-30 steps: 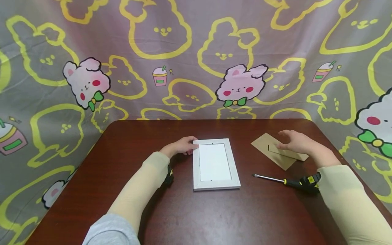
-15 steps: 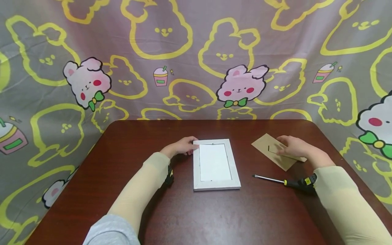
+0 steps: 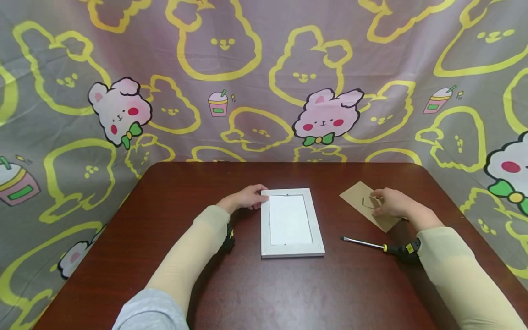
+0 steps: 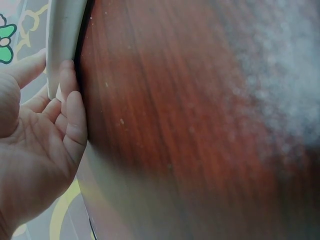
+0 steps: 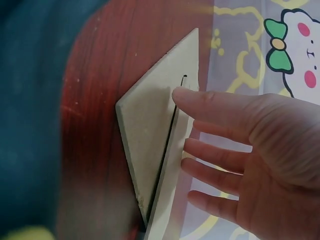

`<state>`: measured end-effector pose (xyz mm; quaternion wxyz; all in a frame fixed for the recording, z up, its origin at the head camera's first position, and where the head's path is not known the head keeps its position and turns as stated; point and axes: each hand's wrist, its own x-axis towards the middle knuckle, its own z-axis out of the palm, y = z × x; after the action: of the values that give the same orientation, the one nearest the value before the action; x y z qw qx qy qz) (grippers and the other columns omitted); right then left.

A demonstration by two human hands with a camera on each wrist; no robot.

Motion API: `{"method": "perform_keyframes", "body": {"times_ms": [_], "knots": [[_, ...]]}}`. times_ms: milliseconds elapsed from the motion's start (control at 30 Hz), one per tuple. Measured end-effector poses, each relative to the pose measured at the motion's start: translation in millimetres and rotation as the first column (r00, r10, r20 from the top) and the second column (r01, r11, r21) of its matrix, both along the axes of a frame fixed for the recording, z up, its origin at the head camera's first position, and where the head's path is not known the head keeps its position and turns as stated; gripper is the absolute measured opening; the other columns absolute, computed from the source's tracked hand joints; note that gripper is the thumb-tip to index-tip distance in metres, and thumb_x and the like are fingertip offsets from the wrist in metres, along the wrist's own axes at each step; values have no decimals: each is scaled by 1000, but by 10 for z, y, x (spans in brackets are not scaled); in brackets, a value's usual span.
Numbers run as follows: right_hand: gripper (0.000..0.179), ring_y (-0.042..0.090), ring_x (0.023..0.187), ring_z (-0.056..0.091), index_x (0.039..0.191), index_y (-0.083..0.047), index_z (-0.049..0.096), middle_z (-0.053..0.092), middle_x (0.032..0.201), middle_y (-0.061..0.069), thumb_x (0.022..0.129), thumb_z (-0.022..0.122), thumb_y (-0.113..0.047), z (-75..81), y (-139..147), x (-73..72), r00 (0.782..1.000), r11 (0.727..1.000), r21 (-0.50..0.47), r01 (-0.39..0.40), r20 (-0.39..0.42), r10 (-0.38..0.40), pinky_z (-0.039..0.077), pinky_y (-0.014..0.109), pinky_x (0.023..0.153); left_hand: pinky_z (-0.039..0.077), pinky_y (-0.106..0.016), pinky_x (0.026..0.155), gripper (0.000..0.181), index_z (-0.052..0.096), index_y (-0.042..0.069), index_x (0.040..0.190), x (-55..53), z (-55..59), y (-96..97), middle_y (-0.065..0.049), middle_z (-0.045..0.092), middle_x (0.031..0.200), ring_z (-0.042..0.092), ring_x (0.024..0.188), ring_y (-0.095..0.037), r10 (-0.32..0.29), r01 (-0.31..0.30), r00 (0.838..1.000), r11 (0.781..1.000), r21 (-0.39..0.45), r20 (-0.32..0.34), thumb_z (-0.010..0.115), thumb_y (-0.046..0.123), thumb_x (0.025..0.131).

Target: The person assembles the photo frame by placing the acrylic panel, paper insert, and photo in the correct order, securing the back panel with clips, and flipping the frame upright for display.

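A white picture frame (image 3: 293,250) lies on the table with a white panel (image 3: 288,220) in its opening. My left hand (image 3: 249,197) holds the frame's far left corner. In the left wrist view, the thumb is on one side of the frame's edge (image 4: 65,35) and the fingers are on the other. To the right lies a brown backing board (image 3: 356,195) with a narrow stand strip (image 5: 172,165) on it. My right hand (image 3: 393,203) reaches over the board, fingers fairly straight. The thumb tip is at one edge of the strip, the fingertips at the opposite edge.
A flat-blade screwdriver (image 3: 363,242) with a black and yellow handle lies in front of the board, its handle end near the right wrist. The dark red wooden table (image 3: 264,293) has a patterned curtain (image 3: 255,82) behind it.
My right hand has moved left and lower over the backing board, its thumb and fingers coming to the stand strip. My left hand and the frame have stayed put.
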<state>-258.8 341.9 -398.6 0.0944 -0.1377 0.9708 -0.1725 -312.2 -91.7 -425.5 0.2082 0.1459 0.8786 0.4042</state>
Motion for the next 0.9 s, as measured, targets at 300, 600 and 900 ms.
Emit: {"method": "perform_keyframes", "body": {"times_ms": [300,600,900], "knots": [[51,50,105,54,118,15,56,58,113,37,79,79,-10,-39,32,-51,999,1000,5,-11,-30,11,46,57,82,46,-31,65,40,51,8,134,19,18,-12,-9,58,83,55,75,-20,-10,10,1000,1000,-2,-2,57,26,100],[40,41,93,59,109,12,64,64,98,24,78,77,-10,-43,43,-80,996,998,57,-18,-84,23,47,54,78,44,-30,63,38,51,8,133,71,43,-7,-9,57,83,54,74,-20,-1,1,1000,1000,-11,-7,57,26,100],[31,31,83,59,102,7,69,65,91,15,75,75,-8,-2,14,-121,994,993,111,-46,-96,57,47,51,76,45,-30,64,41,50,7,135,51,28,-5,-8,58,80,55,74,-20,4,-4,1000,1000,-9,-11,58,26,99]]}}
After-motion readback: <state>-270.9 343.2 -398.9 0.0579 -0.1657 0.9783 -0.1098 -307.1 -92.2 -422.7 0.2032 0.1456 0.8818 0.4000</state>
